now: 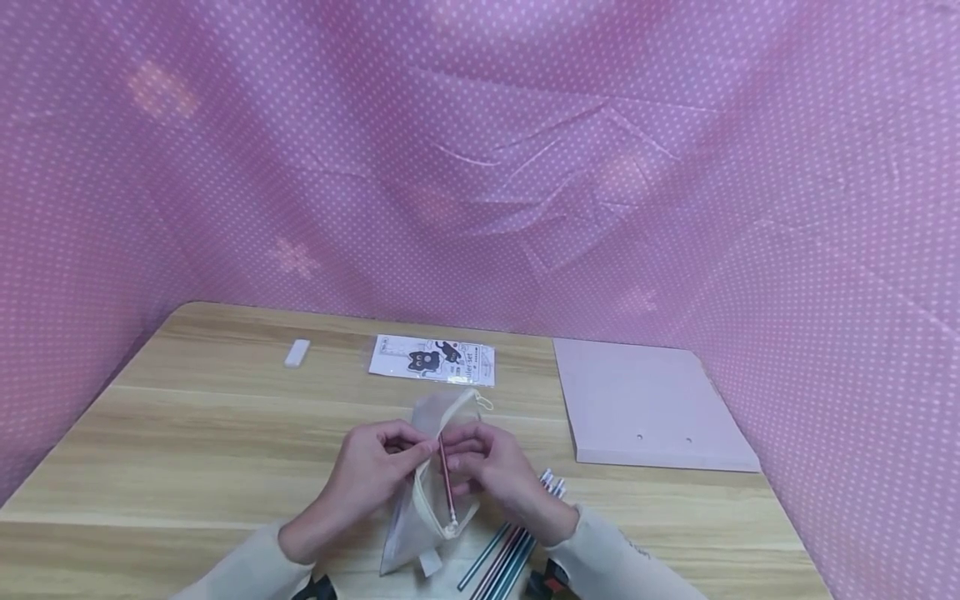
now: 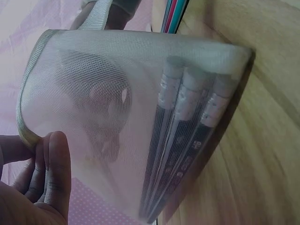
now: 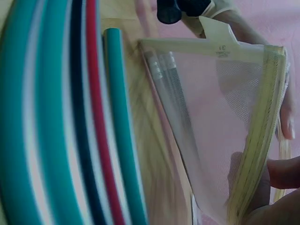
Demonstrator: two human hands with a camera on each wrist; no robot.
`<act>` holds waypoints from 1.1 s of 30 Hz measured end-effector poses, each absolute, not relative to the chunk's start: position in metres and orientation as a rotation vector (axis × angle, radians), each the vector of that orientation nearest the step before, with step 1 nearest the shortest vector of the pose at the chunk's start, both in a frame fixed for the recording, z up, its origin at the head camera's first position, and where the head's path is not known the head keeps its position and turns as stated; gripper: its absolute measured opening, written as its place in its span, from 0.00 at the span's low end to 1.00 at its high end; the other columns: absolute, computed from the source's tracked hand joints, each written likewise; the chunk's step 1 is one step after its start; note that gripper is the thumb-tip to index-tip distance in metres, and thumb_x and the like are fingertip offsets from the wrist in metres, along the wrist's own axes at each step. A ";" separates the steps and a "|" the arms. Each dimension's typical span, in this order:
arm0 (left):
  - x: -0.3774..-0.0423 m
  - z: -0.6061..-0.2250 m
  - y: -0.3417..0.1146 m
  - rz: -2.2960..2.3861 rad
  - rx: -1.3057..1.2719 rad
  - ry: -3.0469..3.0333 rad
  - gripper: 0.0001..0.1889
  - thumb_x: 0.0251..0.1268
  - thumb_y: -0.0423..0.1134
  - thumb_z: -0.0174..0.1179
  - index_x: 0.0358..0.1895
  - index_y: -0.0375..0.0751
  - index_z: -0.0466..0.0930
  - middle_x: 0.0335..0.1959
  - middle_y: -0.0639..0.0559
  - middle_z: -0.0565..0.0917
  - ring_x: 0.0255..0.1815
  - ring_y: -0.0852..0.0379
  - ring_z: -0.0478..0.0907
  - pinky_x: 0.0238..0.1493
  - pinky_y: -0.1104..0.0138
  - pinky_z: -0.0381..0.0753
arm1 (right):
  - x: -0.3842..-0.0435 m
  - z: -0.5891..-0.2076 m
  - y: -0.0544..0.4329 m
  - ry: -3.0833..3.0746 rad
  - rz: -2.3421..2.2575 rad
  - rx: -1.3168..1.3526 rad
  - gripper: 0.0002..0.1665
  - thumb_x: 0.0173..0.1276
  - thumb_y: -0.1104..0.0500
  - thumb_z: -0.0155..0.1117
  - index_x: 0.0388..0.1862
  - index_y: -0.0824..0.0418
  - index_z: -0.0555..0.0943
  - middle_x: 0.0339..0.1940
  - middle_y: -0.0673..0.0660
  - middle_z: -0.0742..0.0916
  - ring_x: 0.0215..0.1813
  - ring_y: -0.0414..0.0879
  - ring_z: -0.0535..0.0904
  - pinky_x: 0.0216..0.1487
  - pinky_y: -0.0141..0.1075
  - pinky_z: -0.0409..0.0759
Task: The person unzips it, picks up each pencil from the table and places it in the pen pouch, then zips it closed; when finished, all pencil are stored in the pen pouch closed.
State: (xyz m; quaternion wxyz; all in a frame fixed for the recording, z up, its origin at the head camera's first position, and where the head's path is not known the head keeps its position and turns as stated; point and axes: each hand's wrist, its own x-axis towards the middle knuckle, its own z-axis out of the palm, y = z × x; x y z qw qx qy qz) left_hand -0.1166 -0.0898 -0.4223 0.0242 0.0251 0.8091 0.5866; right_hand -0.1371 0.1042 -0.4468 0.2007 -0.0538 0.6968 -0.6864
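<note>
A pale mesh zip pouch (image 1: 405,533) stands between my hands with its zipped mouth parted. My left hand (image 1: 378,462) pinches one edge of the mouth between thumb and fingers. On the other edge, my right hand (image 1: 487,467) grips the pouch, some fingertips showing through the mesh in the right wrist view. A dark red pencil (image 1: 447,483) lies in the opening beside the right fingers; whether they touch it is unclear. Through the mesh, the left wrist view shows pencils (image 2: 180,117) with white eraser ends inside.
Several loose teal, red and dark pencils (image 1: 506,558) lie under my right forearm. Farther back are a white eraser-like block (image 1: 297,353) and a ruler-set packet (image 1: 432,360) with black cats. A pale flat board (image 1: 645,400) with two holes lies right, before the pink dotted cloth (image 1: 525,167).
</note>
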 end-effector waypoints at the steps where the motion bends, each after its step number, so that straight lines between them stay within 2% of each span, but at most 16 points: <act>1: -0.117 -0.422 -0.090 1.820 0.074 2.496 0.04 0.58 0.39 0.73 0.33 0.46 0.89 0.30 0.53 0.90 0.30 0.62 0.83 0.31 0.73 0.82 | -0.137 -0.447 0.104 1.951 -1.912 -0.157 0.21 0.66 0.73 0.62 0.58 0.72 0.76 0.54 0.70 0.86 0.46 0.47 0.88 0.41 0.40 0.91; 3: -0.118 -0.422 -0.091 1.825 0.070 2.488 0.04 0.59 0.40 0.73 0.34 0.45 0.89 0.30 0.52 0.90 0.30 0.61 0.83 0.32 0.73 0.83 | -0.136 -0.446 0.105 1.979 -1.892 -0.166 0.20 0.65 0.73 0.63 0.57 0.71 0.77 0.53 0.70 0.86 0.46 0.48 0.89 0.41 0.41 0.91; 8: -0.119 -0.422 -0.094 1.843 0.081 2.469 0.06 0.59 0.41 0.73 0.36 0.44 0.88 0.32 0.50 0.90 0.29 0.60 0.84 0.31 0.70 0.86 | -0.134 -0.442 0.107 2.236 -1.730 -0.239 0.15 0.63 0.69 0.69 0.49 0.66 0.82 0.42 0.62 0.89 0.37 0.45 0.88 0.35 0.39 0.90; 10: -0.120 -0.422 -0.095 1.854 0.091 2.454 0.07 0.60 0.41 0.72 0.37 0.43 0.88 0.32 0.48 0.90 0.28 0.58 0.85 0.30 0.69 0.86 | -0.134 -0.440 0.108 2.279 -1.703 -0.265 0.13 0.63 0.68 0.71 0.46 0.67 0.82 0.39 0.62 0.89 0.34 0.44 0.87 0.33 0.38 0.90; 15: -0.121 -0.423 -0.096 1.866 0.099 2.436 0.08 0.60 0.41 0.72 0.37 0.42 0.88 0.33 0.44 0.90 0.25 0.57 0.85 0.30 0.67 0.87 | -0.139 -0.439 0.116 2.051 -1.854 -0.280 0.17 0.65 0.68 0.68 0.51 0.76 0.78 0.42 0.69 0.89 0.37 0.42 0.88 0.40 0.37 0.90; 17: -0.123 -0.423 -0.098 1.863 0.098 2.447 0.08 0.60 0.42 0.72 0.37 0.42 0.88 0.33 0.43 0.90 0.26 0.57 0.85 0.30 0.67 0.87 | -0.141 -0.439 0.120 1.940 -1.914 -0.286 0.21 0.66 0.68 0.66 0.54 0.80 0.76 0.43 0.67 0.90 0.39 0.42 0.89 0.42 0.36 0.90; 21: -0.127 -0.423 -0.102 1.854 0.095 2.502 0.08 0.61 0.43 0.72 0.36 0.42 0.88 0.33 0.43 0.90 0.27 0.57 0.85 0.31 0.67 0.87 | -0.144 -0.440 0.128 1.777 -1.999 -0.318 0.26 0.67 0.67 0.64 0.58 0.83 0.72 0.40 0.55 0.91 0.41 0.40 0.89 0.45 0.34 0.89; 24: -0.130 -0.422 -0.106 1.832 0.089 2.559 0.07 0.61 0.42 0.72 0.35 0.43 0.89 0.32 0.45 0.90 0.29 0.57 0.85 0.32 0.69 0.86 | -0.147 -0.440 0.136 1.685 -2.054 -0.321 0.24 0.69 0.66 0.63 0.58 0.79 0.73 0.39 0.50 0.91 0.42 0.40 0.88 0.46 0.34 0.89; 29: -0.135 -0.421 -0.110 1.794 0.030 2.603 0.06 0.60 0.41 0.73 0.36 0.43 0.89 0.31 0.48 0.90 0.30 0.61 0.83 0.33 0.72 0.85 | -0.154 -0.437 0.154 1.628 -2.106 -0.270 0.15 0.72 0.64 0.60 0.55 0.67 0.78 0.40 0.50 0.91 0.44 0.41 0.88 0.48 0.35 0.89; 33: -0.137 -0.421 -0.113 1.814 0.004 2.574 0.08 0.60 0.41 0.73 0.36 0.41 0.89 0.31 0.45 0.89 0.28 0.60 0.83 0.32 0.68 0.87 | -0.158 -0.434 0.173 1.673 -2.100 -0.280 0.15 0.72 0.63 0.60 0.56 0.66 0.78 0.42 0.49 0.91 0.46 0.40 0.88 0.50 0.36 0.88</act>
